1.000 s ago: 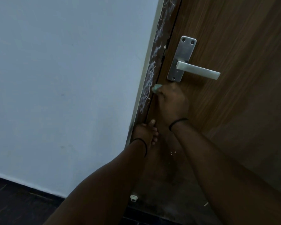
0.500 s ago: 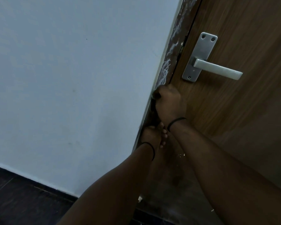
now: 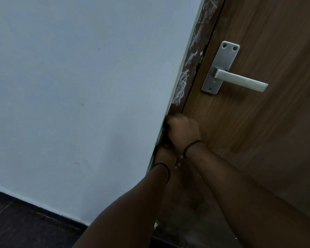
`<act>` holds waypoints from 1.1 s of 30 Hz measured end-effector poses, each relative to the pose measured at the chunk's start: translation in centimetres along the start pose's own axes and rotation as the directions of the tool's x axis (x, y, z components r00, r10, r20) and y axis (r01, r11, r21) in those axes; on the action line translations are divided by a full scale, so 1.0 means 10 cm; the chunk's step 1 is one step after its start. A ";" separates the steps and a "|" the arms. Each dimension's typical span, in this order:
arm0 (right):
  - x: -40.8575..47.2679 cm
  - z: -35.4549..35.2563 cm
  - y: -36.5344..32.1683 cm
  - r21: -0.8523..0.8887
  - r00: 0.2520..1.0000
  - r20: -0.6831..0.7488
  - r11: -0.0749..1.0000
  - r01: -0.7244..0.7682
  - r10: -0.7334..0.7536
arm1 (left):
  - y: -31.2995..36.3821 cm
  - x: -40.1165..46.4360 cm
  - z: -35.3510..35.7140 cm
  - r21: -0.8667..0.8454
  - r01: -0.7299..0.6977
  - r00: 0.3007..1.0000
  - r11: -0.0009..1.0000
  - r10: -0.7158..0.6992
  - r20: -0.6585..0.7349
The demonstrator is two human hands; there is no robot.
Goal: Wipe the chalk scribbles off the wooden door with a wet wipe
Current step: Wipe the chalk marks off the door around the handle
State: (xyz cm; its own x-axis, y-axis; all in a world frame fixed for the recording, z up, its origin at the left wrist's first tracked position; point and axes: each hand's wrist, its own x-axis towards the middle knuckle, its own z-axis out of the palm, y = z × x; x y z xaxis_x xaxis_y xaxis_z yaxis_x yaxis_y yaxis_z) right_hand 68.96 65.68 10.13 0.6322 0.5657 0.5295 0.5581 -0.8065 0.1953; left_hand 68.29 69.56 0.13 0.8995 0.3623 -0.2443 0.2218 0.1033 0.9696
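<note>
My right hand point(image 3: 183, 129), fist closed though the wipe is now hidden, has slid down the frame point(image 3: 190, 68), leaving chalk point(image 3: 181, 88) above, while my left hand point(image 3: 166, 156) rests flat below

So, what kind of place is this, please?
Probably indoors in a home or flat: a wooden door with a metal lever handle, a plain painted wall and a dark floor.

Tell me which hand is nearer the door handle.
Right. The right hand is on the frame just below the handle; the left hand sits lower still, under the right wrist.
</note>
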 end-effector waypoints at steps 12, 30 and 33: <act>0.41 -0.79 0.30 -0.001 0.914 -0.404 0.999 -0.032 0.029 | 0.20 -0.24 -0.02 0.112 -0.111 0.985 0.987 0.124 -0.117; 0.57 -0.91 0.08 0.084 0.882 -0.438 0.985 -0.152 0.174 | 0.34 -0.34 -0.19 0.563 -0.531 0.780 0.633 0.625 0.032; 0.35 -0.64 0.03 0.079 0.935 -0.325 0.989 -0.125 0.144 | 0.41 -0.28 -0.22 0.661 -0.463 0.814 0.590 0.579 0.053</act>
State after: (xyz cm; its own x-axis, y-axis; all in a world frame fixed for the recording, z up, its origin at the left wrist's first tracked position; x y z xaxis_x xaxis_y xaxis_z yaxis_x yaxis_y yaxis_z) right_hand 67.92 66.38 17.29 0.4970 0.3564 0.7912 0.5150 -0.8550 0.0616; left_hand 65.87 70.99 4.72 0.8805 0.3052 0.3628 -0.0364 -0.7194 0.6936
